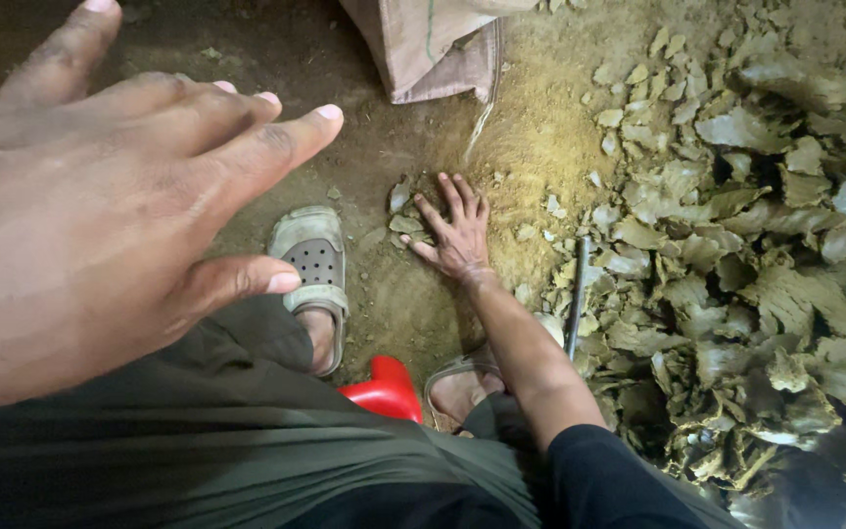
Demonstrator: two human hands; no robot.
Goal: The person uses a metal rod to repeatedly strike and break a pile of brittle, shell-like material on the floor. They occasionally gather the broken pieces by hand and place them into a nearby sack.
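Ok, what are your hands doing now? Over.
Left hand raised, open, empty. Right hand flat on small leaf clump on dirt ground. Big leaf pile alongside, apart.

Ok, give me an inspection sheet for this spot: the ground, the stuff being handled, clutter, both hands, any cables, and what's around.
Surface: bare dirt floor, dusty, lit in the middle.
Job's things: small clump of dried leaf pieces on the dirt; large pile of dried leaves to the right.
Clutter: dark rod lying at the pile's edge; red plastic object between the feet.
Hands: left hand raised close to the camera, fingers spread, holding nothing; right hand flat on the ground, fingers touching the small clump.
Cables: nothing seen.
Surroundings: woven sack at top; grey sandal on one foot.
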